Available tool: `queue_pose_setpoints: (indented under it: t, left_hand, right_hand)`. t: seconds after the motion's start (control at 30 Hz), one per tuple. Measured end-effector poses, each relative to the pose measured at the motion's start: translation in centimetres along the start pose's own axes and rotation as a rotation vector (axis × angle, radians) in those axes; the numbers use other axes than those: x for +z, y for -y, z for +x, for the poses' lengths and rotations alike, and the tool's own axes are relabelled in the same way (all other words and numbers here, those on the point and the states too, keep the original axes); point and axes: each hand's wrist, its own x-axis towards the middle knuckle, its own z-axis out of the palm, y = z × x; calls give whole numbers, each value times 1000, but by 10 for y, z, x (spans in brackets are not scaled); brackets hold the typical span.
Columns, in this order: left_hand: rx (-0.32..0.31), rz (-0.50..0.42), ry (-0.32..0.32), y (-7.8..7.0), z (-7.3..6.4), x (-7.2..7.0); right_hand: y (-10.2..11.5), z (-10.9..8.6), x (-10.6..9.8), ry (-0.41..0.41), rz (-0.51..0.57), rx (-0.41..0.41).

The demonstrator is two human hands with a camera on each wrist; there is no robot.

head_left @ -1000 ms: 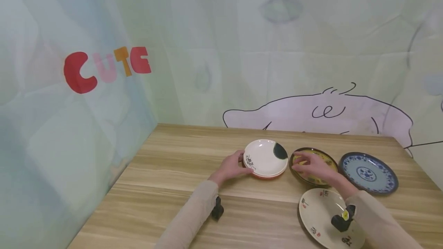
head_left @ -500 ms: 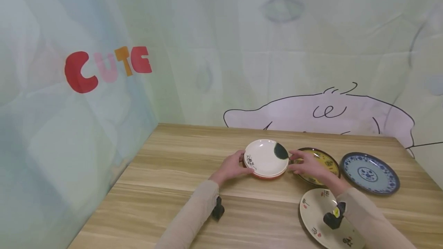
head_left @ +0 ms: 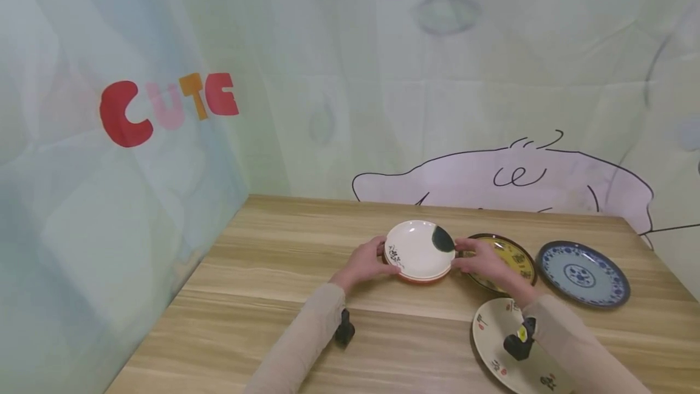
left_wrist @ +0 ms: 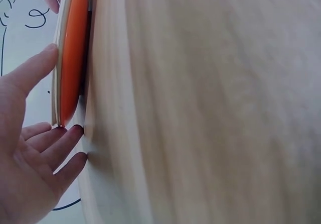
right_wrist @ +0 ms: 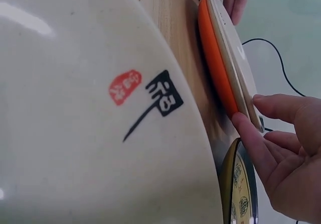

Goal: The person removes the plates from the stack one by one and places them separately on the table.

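Near the back of the wooden table, a white plate with a dark green patch and black floral marks tops a small stack. Beneath it, an orange-sided dish shows as the bottom of the stack. My left hand holds the stack's left edge, thumb on the upper rim and fingers spread at the lower side. On the opposite edge, my right hand pinches the rims, its thumb on the top plate and index finger against the orange side. This right hand overlaps a yellow dark-rimmed plate in the head view.
A blue floral plate lies at the right. Closer to me, under the right forearm, is a large cream plate with red and black marks. The wooden table ends at a printed backdrop.
My right hand has moved left from over the yellow plate to the right edge of the stack and taken hold there. The left hand and the plates have stayed in place.
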Motion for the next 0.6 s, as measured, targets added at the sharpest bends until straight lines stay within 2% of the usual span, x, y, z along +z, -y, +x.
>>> queue_pose_setpoints:
  t: [0.17,0.33,0.6]
  left_hand:
    - [-11,-19,10,-1,1,0]
    - [-11,-76,16,-1,2,-2]
    - [-17,-129,6,0,3,-3]
  right_hand:
    - [0,4,3,-5,-17,-5]
    - [-1,5,5,-10,-26,10]
    - [-3,6,7,-27,-45,8]
